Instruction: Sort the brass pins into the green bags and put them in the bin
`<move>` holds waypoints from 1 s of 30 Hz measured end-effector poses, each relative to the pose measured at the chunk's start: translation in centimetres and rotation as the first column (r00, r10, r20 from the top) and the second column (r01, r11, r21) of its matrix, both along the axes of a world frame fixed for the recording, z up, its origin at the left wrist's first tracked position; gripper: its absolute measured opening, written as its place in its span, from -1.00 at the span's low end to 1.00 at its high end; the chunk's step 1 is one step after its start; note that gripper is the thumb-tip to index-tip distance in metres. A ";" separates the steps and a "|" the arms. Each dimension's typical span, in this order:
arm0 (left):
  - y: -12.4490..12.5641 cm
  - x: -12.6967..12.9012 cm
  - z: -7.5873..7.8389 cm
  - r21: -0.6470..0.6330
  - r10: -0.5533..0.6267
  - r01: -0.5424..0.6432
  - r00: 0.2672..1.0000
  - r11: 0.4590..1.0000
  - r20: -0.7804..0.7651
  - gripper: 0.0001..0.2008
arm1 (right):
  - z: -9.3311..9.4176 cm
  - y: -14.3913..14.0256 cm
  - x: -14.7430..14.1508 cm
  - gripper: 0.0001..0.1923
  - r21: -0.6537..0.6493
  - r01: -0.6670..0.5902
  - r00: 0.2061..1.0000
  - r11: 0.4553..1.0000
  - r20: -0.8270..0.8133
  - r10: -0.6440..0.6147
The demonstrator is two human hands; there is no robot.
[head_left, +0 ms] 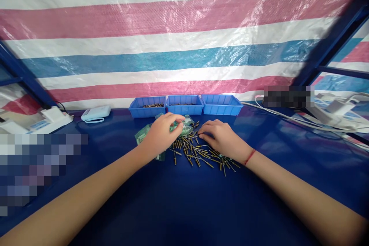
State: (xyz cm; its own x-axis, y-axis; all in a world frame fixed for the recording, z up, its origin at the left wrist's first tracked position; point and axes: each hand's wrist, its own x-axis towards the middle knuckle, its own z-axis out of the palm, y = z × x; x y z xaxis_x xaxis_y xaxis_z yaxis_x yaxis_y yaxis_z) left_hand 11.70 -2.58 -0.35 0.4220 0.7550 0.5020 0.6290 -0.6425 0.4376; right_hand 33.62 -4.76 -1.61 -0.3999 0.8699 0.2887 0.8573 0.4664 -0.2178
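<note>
A loose pile of blind rivets (198,153), brass-coloured with thin pale stems, lies on the dark blue table. My left hand (165,130) is over crumpled green clear plastic bags (142,133) at the pile's left. Its fingers are curved, with a gap between thumb and forefinger and nothing visible between them. At the pile's upper right, my right hand (220,138) reaches down with curled fingers, thumb and fingertips close together among the rivets. Whatever these fingertips pinch is hidden. A red string circles my right wrist.
Three blue bins stand behind the pile: the left bin (137,111) and middle bin (184,110) hold small metal pieces, while the right bin (221,110) shows none. A light blue device (96,114) lies left. Power strips and white cables (284,117) occupy both sides.
</note>
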 end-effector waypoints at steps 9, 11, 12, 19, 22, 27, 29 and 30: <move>-3.5 0.6 -1.3 -0.168 -0.082 0.127 0.964 0.978 0.252 -0.81 | 2.8 -3.4 -1.3 -0.82 -0.097 -0.032 0.928 0.995 -0.372 -0.006; -3.9 0.9 -1.3 -0.197 -0.067 0.128 0.955 0.972 0.289 -0.83 | 2.9 -3.8 -1.7 -0.80 -0.134 -0.075 0.912 0.988 -0.410 0.014; -4.0 1.1 -1.2 -0.210 -0.058 0.127 0.950 0.969 0.306 -0.84 | 3.0 -3.9 -1.8 -0.80 -0.150 -0.091 0.904 0.985 -0.427 0.019; -4.5 1.2 -0.7 -0.224 -0.040 0.128 0.932 0.966 0.360 -0.89 | 3.1 -4.0 -2.1 -0.77 -0.195 -0.162 0.859 0.967 -0.509 0.042; -4.6 1.1 -0.7 -0.179 -0.044 0.116 0.932 0.977 0.360 -0.90 | 2.8 -4.0 -2.1 -0.80 -0.116 -0.130 0.855 0.985 -0.516 0.052; -4.6 1.1 -0.8 -0.129 -0.042 0.092 0.937 0.987 0.346 -0.90 | 2.1 -4.4 -2.3 -0.89 0.165 -0.051 0.881 0.985 -0.458 0.122; -4.6 1.1 -0.9 -0.109 -0.064 0.103 0.947 0.989 0.314 -0.91 | 2.1 -4.6 -2.5 -0.90 0.247 -0.079 0.885 0.966 -0.428 0.182; -4.6 1.1 -0.8 -0.089 -0.090 0.121 0.953 0.989 0.288 -0.91 | 2.2 -4.7 -2.6 -0.88 0.282 -0.100 0.888 0.954 -0.408 0.213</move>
